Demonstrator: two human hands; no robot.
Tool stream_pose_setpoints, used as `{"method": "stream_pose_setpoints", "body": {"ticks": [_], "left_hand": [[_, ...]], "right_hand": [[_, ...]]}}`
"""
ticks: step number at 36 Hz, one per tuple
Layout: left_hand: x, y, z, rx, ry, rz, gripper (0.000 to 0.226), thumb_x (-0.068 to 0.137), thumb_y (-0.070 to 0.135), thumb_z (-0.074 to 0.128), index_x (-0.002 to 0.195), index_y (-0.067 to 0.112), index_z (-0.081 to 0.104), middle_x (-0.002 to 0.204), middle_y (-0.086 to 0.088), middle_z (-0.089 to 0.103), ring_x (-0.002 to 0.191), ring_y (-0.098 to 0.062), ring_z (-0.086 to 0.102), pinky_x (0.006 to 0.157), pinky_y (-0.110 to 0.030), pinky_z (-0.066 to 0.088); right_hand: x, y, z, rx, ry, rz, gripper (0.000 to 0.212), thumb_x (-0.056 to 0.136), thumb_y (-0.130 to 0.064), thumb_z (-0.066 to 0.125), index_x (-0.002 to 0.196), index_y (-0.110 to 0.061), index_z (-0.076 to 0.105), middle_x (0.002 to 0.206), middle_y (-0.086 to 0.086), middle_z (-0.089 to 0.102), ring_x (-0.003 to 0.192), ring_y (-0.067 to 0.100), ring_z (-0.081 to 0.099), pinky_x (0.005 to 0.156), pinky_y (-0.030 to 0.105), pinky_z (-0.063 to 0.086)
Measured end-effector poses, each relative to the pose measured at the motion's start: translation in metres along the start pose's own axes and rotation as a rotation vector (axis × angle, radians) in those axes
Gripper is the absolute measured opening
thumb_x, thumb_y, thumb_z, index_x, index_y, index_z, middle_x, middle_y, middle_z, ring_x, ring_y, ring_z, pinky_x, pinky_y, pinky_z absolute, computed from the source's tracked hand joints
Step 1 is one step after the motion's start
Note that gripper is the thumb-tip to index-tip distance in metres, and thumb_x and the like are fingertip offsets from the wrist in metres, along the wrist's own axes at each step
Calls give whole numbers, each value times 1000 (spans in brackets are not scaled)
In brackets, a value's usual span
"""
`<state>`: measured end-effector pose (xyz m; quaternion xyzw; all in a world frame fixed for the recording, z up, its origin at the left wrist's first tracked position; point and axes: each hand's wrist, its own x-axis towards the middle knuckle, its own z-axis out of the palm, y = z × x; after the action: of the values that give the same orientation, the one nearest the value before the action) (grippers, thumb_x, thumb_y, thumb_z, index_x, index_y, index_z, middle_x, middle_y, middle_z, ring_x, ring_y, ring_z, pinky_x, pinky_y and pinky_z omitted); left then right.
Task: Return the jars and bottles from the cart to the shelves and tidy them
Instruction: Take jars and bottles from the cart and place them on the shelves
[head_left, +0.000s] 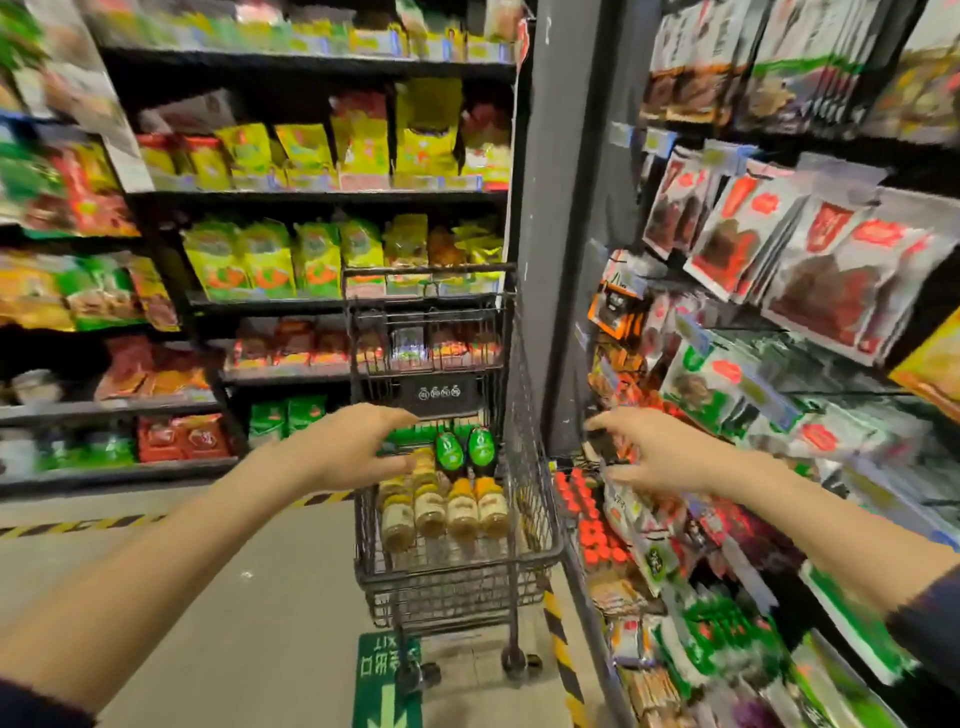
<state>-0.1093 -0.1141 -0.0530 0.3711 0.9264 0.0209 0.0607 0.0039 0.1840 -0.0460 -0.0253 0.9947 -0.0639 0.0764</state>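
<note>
The bottles lie on their sides in the basket of a black wire cart (525, 467), which stands in a shop aisle just beside the right-hand shelves (587, 618). Four pale yellow bottles (447, 512) with cream labels lie side by side in a row, caps pointing away from the person. Beyond them lie two dark bottles with green labels (465, 449), also side by side, close against the far end of the basket.

The person's left hand (353, 452) is over the left part of the basket, above the yellow bottles. Its grip is wide, fingers spread and lightly curved, and it holds nothing; whether the thumb touches a bottle cannot be told. The right hand (660, 457) reaches toward the right-hand shelves, past the cart's edge. Its grip is wide too, fingers apart and empty, in front of blurred packets.

Low on those shelves, near the cart, stands a cluster of red-capped jars (592, 530). Ahead of the cart, another rack (322, 197) carries yellow and green bags. A grey pillar (566, 208) rises between the two racks. On the floor, a green arrow sign (387, 686) lies by the cart's wheels.
</note>
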Motion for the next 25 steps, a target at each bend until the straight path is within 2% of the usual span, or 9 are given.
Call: {"method": "stream_pose_setpoints", "body": {"ticks": [7, 13, 17, 22, 25], "left_hand": [[27, -50, 12, 5, -41, -98, 58, 90, 45, 50, 141, 20, 38, 142, 1, 47, 129, -16, 45, 105, -33, 38], [60, -99, 22, -20, -101, -123, 59, 91, 43, 52, 143, 21, 34, 145, 3, 44, 130, -16, 42, 105, -29, 34], [87, -131, 32, -31, -158, -118, 59, 90, 41, 53, 141, 16, 38, 144, -1, 45, 131, -18, 42, 109, -31, 32], [125, -159, 55, -46, -207, -106, 54, 89, 38, 55, 135, 13, 44, 138, -6, 52, 125, -23, 49, 101, -35, 41], [147, -168, 72, -65, -256, -97, 52, 90, 36, 55, 134, 12, 45, 136, -7, 53, 122, -24, 50, 96, -32, 41]], "right_hand": [[94, -1, 1, 36, -57, -101, 61, 88, -35, 58, 142, -23, 33, 146, 1, 39, 134, 18, 36, 108, 31, 32], [167, -13, 17, 88, -87, -117, 61, 88, -35, 59, 142, -24, 33, 147, 1, 38, 136, 19, 34, 111, 36, 30], [206, -21, 29, 124, -74, -103, 60, 87, -31, 61, 141, -19, 37, 146, 4, 40, 134, 19, 36, 109, 31, 29], [247, -24, 53, 178, -109, -74, 61, 86, -32, 62, 140, -18, 37, 145, 4, 42, 134, 21, 37, 109, 35, 31], [270, -22, 69, 214, -132, -65, 63, 86, -31, 62, 141, -15, 37, 146, 5, 41, 135, 20, 36, 111, 33, 29]]}}
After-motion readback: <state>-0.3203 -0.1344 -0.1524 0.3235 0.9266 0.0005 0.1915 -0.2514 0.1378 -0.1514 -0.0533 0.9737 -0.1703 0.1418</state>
